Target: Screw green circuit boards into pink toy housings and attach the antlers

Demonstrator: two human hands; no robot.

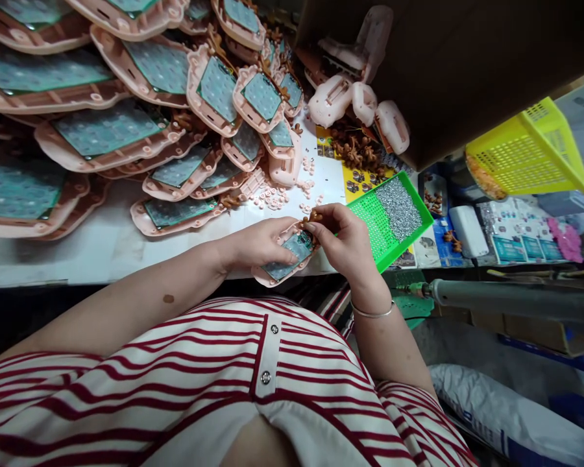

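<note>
Head view: I have the left hand (253,245) gripping a pink shell (263,277), thumb on its circuit board (298,248), right hand (348,239) pinching a brown piece (315,216) at the shell's far end. Green tray (364,219) with small silver parts (400,206) sits just right; board-fitted shells (219,91) pile up left and beyond.

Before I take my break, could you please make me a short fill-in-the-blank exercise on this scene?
1. The left hand has its ____ across the board, which sits in a pink shell.
2. The right hand holds a small piece coloured ____.
3. Silver bits lie in a tray coloured ____.
4. The bangle is on the ____ wrist.

Missing words: thumb; brown; green; right.
</note>
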